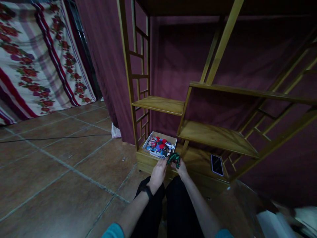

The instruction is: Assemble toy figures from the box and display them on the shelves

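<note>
A small dark green, shiny, curved object [174, 158] is held up between my two hands; its kind is too small to make out. My left hand [159, 168] closes on its left end, a dark band around that wrist. On the other end, the fingers of my right hand [182, 168] are closed too. Just beyond the hands, a shallow white box [146, 150] rests on the bottom shelf, filled with many small red, blue, black and white pieces.
A wooden shelf unit [213, 132] with stepped boards and lattice sides rises in front of me. On its bottom board to the right lies a dark-screened tablet [217, 165]. A purple curtain [104, 66] and a flowered cloth [32, 59] hang at left. A black cable [61, 137] crosses the tiled floor.
</note>
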`<state>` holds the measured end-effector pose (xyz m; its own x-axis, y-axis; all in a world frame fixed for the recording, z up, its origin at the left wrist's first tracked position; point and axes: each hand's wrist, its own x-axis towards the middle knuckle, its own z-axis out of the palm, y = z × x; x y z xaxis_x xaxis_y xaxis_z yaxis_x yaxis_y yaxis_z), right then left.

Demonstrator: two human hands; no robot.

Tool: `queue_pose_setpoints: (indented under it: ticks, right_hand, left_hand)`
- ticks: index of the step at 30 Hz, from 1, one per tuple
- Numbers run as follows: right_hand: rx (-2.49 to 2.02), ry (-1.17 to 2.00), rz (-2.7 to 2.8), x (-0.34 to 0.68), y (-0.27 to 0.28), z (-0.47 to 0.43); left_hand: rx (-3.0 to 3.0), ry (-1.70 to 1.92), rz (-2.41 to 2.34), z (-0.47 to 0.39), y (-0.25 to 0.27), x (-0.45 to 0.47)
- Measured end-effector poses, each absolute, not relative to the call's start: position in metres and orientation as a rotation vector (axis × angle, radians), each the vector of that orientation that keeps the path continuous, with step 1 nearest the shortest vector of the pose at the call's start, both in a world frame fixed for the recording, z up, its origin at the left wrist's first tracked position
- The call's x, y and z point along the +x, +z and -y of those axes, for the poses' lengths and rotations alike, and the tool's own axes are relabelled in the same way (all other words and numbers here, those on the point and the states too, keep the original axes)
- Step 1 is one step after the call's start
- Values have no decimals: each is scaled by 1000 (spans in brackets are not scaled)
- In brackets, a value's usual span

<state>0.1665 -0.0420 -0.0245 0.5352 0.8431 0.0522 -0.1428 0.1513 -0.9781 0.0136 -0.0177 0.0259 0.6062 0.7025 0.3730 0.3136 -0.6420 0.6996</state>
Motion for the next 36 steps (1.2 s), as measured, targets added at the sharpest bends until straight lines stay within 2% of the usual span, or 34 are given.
queue_pose_setpoints:
  ticks: [9,30,36]
  right_hand:
    - [-1205,778,778,170,-20,51]
    - [-1234,758,677,174,-23,61]
    - [-1203,770,699,175,-26,64]
  left_hand:
    - [2575,692,-814,24,35,4]
    - [2626,581,-761,30,46,-9]
    - [2582,643,-708,29,41,-9]
